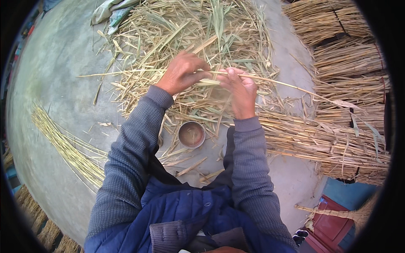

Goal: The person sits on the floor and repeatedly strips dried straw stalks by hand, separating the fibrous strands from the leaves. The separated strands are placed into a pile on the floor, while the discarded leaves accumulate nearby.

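Both my hands grip one long, thin reed stalk (285, 84) stretched sideways in front of me. My left hand (184, 71) is closed round it near the middle, its fingers curled over and partly hidden. Close beside it, my right hand (241, 89) pinches the same stalk between thumb and fingers. The stalk's thin end reaches out to the left, and its right end carries dry leaves. Under my hands spreads a pile of stripped leaves and husks (164, 38), straw-coloured with some green.
A round metal bowl (191, 135) stands on the concrete floor (55, 80) between my legs. Thin stalks lie in a bundle (69, 145) at left. Rougher, leafy reeds (312, 139) lie at right, beside stacked tied bundles (350, 59). A cloth sack (110, 14) lies far left.
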The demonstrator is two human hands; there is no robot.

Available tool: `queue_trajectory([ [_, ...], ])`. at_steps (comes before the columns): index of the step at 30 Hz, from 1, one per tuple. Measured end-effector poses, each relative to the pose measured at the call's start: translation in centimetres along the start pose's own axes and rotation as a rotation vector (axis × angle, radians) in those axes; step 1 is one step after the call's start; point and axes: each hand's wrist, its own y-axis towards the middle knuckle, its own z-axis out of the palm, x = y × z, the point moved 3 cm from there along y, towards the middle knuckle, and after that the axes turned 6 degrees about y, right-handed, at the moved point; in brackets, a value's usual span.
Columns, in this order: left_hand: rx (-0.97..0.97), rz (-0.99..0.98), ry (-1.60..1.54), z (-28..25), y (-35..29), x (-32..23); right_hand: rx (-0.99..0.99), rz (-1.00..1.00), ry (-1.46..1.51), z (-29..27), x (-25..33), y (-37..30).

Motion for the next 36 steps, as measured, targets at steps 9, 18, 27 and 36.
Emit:
queue_trajectory([
  [9,0.305,-0.436,0.217,-6.2,-2.0,4.6,-0.083,-0.129,-0.001,-3.1,4.0,0.4],
  [18,-0.054,-0.124,-0.014,-0.3,-0.3,0.5,-0.057,-0.221,-0.137,0.4,2.2,-0.2],
  [27,-0.406,-0.645,-0.769,-4.8,-0.4,4.4,-0.083,-0.181,-0.186,-1.0,1.8,0.0],
  [36,0.015,-0.051,0.174,-1.1,-0.6,1.4,-0.040,-0.081,-0.011,0.2,0.6,0.6],
])
